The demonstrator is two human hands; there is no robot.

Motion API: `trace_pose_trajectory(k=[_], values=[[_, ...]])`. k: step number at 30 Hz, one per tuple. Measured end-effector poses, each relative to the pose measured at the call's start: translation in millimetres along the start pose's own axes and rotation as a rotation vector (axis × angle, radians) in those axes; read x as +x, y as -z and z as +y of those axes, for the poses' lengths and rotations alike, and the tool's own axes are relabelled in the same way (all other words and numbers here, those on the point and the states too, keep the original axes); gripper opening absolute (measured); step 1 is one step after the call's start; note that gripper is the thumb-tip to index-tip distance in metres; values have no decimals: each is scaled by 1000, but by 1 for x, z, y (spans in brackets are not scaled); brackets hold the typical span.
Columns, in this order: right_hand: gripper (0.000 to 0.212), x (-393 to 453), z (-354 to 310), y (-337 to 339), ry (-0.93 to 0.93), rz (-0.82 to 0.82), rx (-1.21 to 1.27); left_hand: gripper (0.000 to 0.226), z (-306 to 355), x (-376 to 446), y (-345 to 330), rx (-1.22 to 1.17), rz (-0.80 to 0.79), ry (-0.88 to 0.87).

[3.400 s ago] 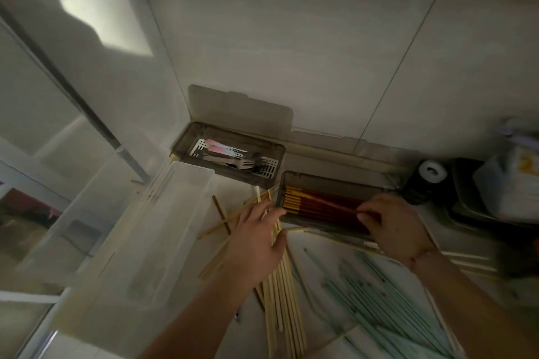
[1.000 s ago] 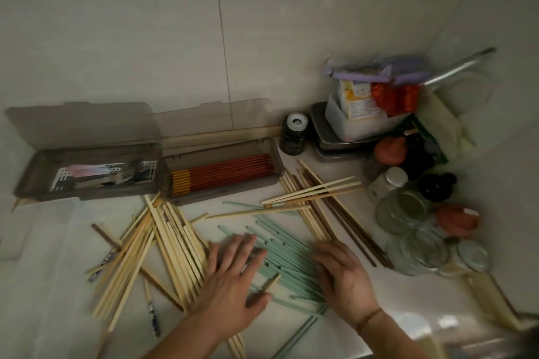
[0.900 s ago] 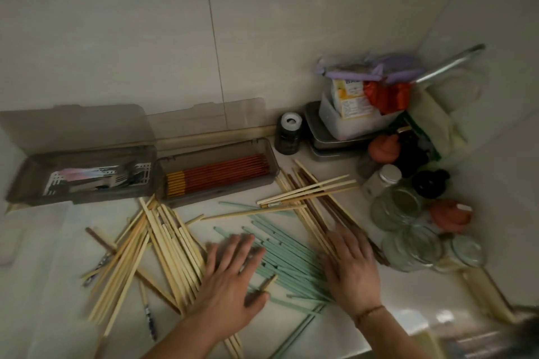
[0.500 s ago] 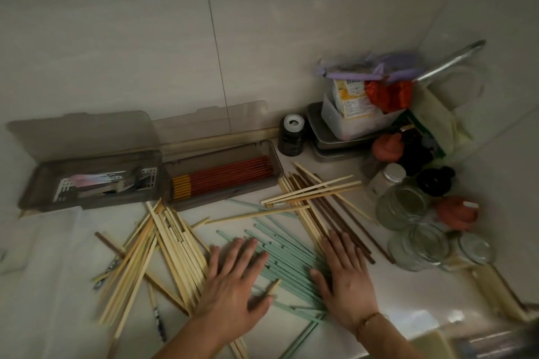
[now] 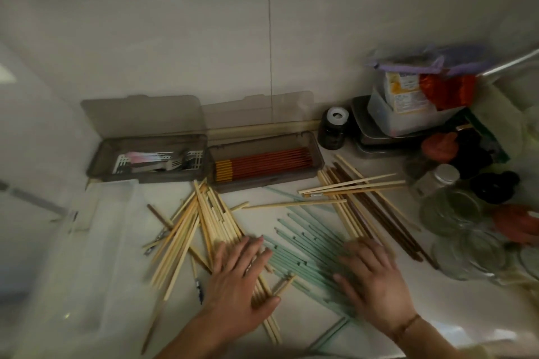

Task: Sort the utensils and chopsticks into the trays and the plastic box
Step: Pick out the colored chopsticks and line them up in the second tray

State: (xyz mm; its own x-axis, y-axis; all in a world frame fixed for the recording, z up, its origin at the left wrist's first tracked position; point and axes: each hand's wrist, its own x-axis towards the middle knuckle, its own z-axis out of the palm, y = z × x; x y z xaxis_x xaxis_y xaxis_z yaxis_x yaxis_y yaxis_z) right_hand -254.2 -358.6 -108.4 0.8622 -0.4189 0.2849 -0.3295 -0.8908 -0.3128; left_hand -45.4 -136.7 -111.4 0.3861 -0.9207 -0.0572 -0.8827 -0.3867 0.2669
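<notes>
Pale green chopsticks [image 5: 303, 245] lie fanned on the white counter between my hands. My left hand [image 5: 242, 280] rests flat, fingers spread, on light wooden chopsticks [image 5: 204, 221] at the green pile's left edge. My right hand [image 5: 373, 280] lies flat on the green pile's right side, holding nothing. More wooden and dark brown chopsticks [image 5: 364, 198] lie at the right. A grey tray [image 5: 318, 160] holds red chopsticks with yellow ends [image 5: 262, 165]. Left of it another grey tray [image 5: 99, 160] holds forks and spoons [image 5: 163, 162]. A clear plastic box [image 5: 87, 256] stands at the left.
Both trays' lids lean open against the tiled wall. Glass jars [image 5: 455, 218], a dark jar with a white lid [image 5: 334, 128], a steel tin [image 5: 367, 137] under a plastic tub and red-topped containers [image 5: 440, 147] crowd the right corner. A pen-like stick [image 5: 197, 277] lies near my left hand.
The view swung from the trays to the counter. My right hand left the red chopsticks tray and both hands came down flat on the green pile, the right sliding a little left.
</notes>
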Motion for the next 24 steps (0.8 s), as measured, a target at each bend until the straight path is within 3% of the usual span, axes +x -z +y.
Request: trace_pose_trajectory(k=[3,7,14,18,21,24], values=[[39,-7,-10,-13,79,-34,1,73,-11,-16,0,-15,22,23],[31,-2,-10,-20,5,31,41,61,-23,-34,-2,-121,90,12],[28,16,-11,-17,-30,-28,-7,49,-48,-61,5,-233,226,253],[11,27,-18,-18,-84,-32,-18,51,-59,-66,11,-288,266,329],[21,38,-25,-15,-99,-28,21,48,-62,-69,12,-308,271,340],[8,53,-37,-8,-205,-43,106,40,-58,-71,13,-301,292,327]])
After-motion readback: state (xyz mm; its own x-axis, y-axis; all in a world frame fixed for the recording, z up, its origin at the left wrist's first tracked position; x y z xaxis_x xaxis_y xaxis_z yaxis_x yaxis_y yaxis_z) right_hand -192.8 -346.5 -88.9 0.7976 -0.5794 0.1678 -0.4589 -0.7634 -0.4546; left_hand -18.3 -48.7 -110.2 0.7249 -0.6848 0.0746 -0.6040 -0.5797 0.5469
